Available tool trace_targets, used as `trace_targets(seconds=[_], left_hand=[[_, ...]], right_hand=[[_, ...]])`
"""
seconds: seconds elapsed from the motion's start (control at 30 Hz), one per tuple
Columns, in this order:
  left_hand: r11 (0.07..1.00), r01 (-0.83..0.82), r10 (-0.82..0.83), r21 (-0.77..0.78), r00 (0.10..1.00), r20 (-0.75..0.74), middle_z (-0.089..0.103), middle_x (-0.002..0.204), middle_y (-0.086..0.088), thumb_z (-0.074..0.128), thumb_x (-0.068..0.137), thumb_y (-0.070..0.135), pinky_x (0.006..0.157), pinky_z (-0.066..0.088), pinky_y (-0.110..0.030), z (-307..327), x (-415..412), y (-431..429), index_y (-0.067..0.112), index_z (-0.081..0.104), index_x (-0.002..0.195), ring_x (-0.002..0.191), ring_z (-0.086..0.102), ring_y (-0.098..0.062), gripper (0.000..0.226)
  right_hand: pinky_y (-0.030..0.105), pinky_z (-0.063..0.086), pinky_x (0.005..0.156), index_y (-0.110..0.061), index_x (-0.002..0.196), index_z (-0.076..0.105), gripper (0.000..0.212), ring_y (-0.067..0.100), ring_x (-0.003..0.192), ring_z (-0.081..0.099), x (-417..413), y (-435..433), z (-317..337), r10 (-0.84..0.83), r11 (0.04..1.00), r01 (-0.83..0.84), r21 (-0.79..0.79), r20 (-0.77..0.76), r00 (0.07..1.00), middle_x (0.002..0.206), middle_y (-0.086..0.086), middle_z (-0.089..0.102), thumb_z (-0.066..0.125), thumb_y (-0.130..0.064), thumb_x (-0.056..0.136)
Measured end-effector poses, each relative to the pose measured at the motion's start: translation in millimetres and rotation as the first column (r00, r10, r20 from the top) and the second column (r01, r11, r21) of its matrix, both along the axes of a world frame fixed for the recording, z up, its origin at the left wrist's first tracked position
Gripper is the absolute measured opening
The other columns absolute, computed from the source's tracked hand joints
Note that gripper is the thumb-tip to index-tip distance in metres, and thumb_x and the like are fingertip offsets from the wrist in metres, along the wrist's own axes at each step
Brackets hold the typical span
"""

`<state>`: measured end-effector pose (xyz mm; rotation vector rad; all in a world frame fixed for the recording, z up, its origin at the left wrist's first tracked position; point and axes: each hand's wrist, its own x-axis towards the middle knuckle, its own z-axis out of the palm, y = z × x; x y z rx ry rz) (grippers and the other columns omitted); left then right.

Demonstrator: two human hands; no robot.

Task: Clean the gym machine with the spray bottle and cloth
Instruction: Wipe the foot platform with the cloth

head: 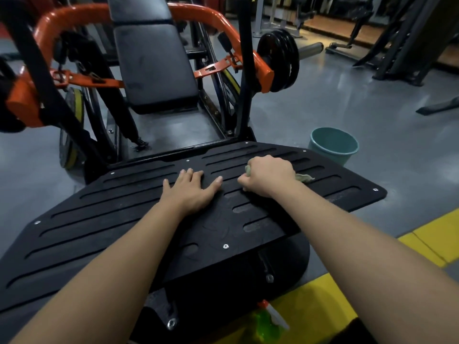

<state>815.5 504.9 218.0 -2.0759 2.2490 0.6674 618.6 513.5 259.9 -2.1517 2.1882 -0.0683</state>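
Left hand (190, 188) flat, fingers spread, bracing on black footplate (99, 219). Right hand (269, 176) clenched round cloth (304, 178), pressing it onto footplate. Cloth soft, light; best gripped wadded in fist. Spray bottle (267, 321) unheld below footplate. Bucket (332, 147) rightmost.

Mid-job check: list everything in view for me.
footplate: one, black, slotted, centre
cloth: one, pale green, on footplate under right hand
spray bottle: one, green, bottom edge
bucket: one, teal, floor right of footplate
back pad: one, black, behind footplate
frame arms: two, orange, either side of pad
weight plates: one stack, black, upper right
floor stripe: one, yellow, lower right
left hand: flat on footplate
right hand: gripping cloth
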Motion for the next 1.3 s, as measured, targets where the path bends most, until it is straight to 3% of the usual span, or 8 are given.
trace_targets(seconds=[0.23,0.53,0.7,0.8,0.93,1.07,1.2,1.3], left_hand=[[1.0,-0.021,0.021,-0.01,0.999,-0.037,0.004,0.172,0.002,0.012,0.095,0.078,0.125,-0.004,-0.054,-1.4,-1.8,-0.4,0.029,0.021,0.162,0.158,-0.004,-0.012,0.083],[1.0,0.003,-0.003,0.003,1.0,-0.017,-0.001,0.172,0.005,0.011,0.098,0.075,0.126,-0.007,-0.053,-4.4,-0.9,-2.0,0.032,0.015,0.163,0.157,-0.008,-0.009,0.078],[1.0,-0.005,0.005,-0.008,1.0,-0.001,-0.002,0.172,0.006,0.011,0.096,0.077,0.126,-0.007,-0.052,-6.8,-2.0,-3.3,0.033,0.014,0.164,0.157,-0.008,-0.008,0.08],[1.0,-0.008,0.008,-0.009,1.0,0.001,-0.002,0.172,0.006,0.013,0.096,0.077,0.126,-0.007,-0.051,-7.8,-1.9,-5.6,0.034,0.014,0.163,0.157,-0.008,-0.008,0.08],[1.0,-0.004,0.004,-0.008,1.0,0.003,-0.001,0.172,0.006,0.014,0.098,0.075,0.126,-0.007,-0.051,-9.0,-1.0,-7.5,0.034,0.015,0.163,0.157,-0.007,-0.009,0.077],[1.0,-0.009,0.009,-0.022,1.0,0.002,0.001,0.172,0.005,0.017,0.1,0.07,0.126,-0.007,-0.05,-8.1,-0.9,-7.1,0.033,0.015,0.163,0.157,-0.006,-0.01,0.073],[1.0,0.001,-0.001,-0.018,1.0,0.024,0.001,0.172,0.003,0.017,0.102,0.068,0.126,-0.006,-0.052,-5.8,-1.8,-6.3,0.031,0.015,0.163,0.158,-0.005,-0.013,0.072],[1.0,0.003,-0.003,-0.014,0.999,0.036,0.001,0.172,0.002,0.018,0.102,0.067,0.126,-0.005,-0.053,-3.7,-2.7,-5.1,0.03,0.015,0.163,0.158,-0.004,-0.015,0.072]], right_hand=[[0.035,0.037,0.075,-0.021,0.108,0.067,0.031,0.033,0.105,0.063,12.9,-68.8,-13.6,0.061,0.997,-0.06,0.042,-0.035,0.998,0.115,0.007,0.068,0.053,-0.041,0.09],[0.037,0.043,0.074,-0.017,0.1,0.062,0.02,0.035,0.097,0.063,22.5,-163.0,-45.3,0.048,0.998,-0.047,-0.032,0.034,0.998,0.105,0.009,0.067,0.051,-0.031,0.091],[0.042,0.042,0.08,-0.011,0.117,0.057,0.03,0.038,0.113,0.057,26.9,-214.7,-65.0,0.048,0.996,-0.037,-0.076,0.147,0.988,0.121,0.015,0.063,0.05,-0.031,0.096],[0.048,0.043,0.095,-0.008,0.13,0.052,0.044,0.037,0.126,0.048,26.9,-228.1,-72.8,0.019,0.993,-0.002,-0.116,0.145,0.989,0.133,0.016,0.055,0.054,-0.04,0.1],[0.051,0.04,0.098,-0.015,0.125,0.06,0.057,0.04,0.122,0.047,18.0,-226.9,-69.1,0.067,0.995,-0.07,0.077,0.042,0.997,0.128,0.013,0.056,0.049,-0.062,0.094],[0.043,0.037,0.09,-0.013,0.114,0.065,0.04,0.038,0.114,0.054,8.8,-202.5,-60.5,0.109,0.991,-0.119,0.066,0.149,0.983,0.118,0.011,0.061,0.05,-0.046,0.095],[0.051,0.038,0.103,-0.009,0.133,0.058,0.052,0.038,0.129,0.042,5.2,-153.8,-45.7,0.118,0.992,-0.118,0.039,-0.001,0.993,0.134,0.014,0.05,0.043,-0.049,0.102],[0.049,0.043,0.104,-0.01,0.138,0.054,0.051,0.038,0.129,0.048,-0.1,-114.0,-25.6,0.121,0.99,-0.116,0.082,-0.056,0.991,0.141,0.016,0.051,0.037,-0.044,0.104]])
